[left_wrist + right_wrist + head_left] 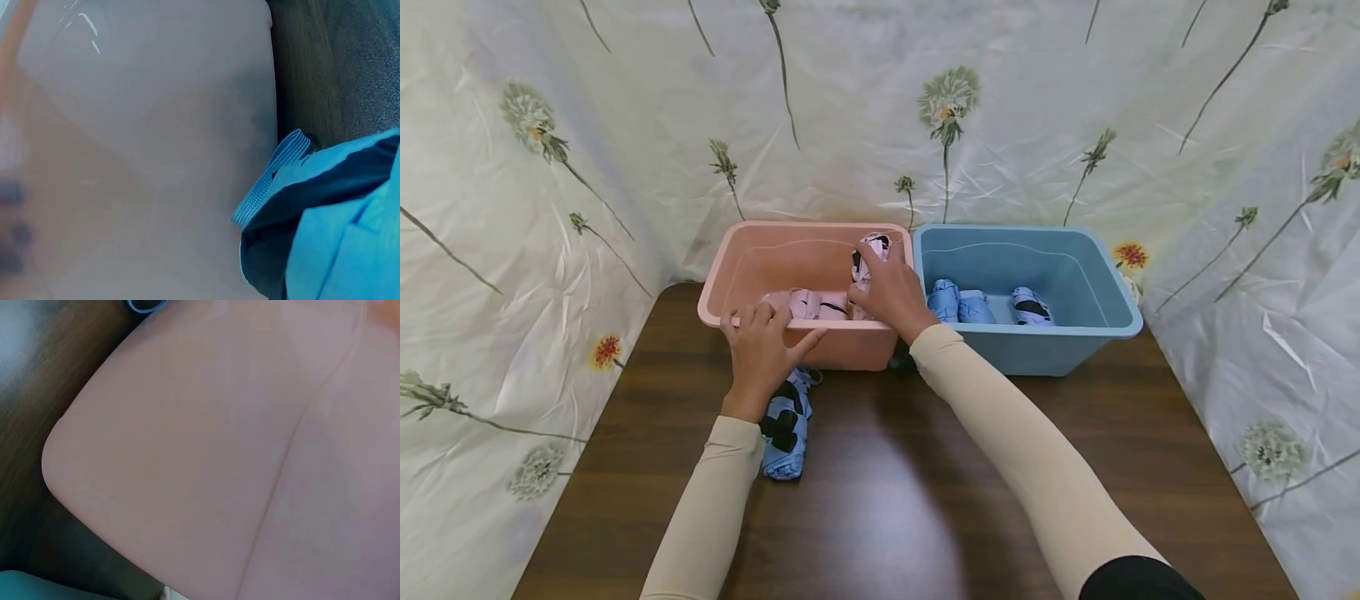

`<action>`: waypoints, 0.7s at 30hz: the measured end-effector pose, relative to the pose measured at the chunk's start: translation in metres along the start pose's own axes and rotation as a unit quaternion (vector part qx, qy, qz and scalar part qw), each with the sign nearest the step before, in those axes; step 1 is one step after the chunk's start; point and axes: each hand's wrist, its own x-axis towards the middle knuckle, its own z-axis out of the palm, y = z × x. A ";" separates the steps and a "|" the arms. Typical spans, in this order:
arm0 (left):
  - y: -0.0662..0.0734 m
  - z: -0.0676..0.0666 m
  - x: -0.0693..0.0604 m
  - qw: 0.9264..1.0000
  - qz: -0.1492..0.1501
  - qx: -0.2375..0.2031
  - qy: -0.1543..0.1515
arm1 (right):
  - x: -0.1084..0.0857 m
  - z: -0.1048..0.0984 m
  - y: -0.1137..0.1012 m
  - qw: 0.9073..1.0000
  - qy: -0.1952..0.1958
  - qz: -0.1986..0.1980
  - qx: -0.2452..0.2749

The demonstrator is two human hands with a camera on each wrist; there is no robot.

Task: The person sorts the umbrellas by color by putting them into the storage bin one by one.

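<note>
My right hand [891, 287] grips a rolled pink-and-white fabric bundle with black patches [876, 243] at the right end of the pink bin [797, 346]. My left hand [762, 354] rests at the bin's front rim, fingers over the edge and thumb spread to the right along the front wall. Several pale pink rolls [805, 304] lie inside the bin. Beside my left wrist, a blue fabric roll with black patches [786, 429] lies on the table; the left wrist view shows its ribbed blue strap [272, 178] close up. Neither wrist view shows the right hand's grip.
A blue bin [1022, 350] stands directly right of the pink one and holds several blue rolls [973, 307], one with dark patterning [1030, 307]. Both bins stand at the back of a dark wooden table [880, 500]. Flower-printed sheeting [850, 108] hangs behind and at the sides.
</note>
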 end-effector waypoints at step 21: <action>0.000 -0.001 0.001 1.000 0.009 0.005 0.005 | 0.000 0.002 0.002 0.999 0.030 -0.028 0.026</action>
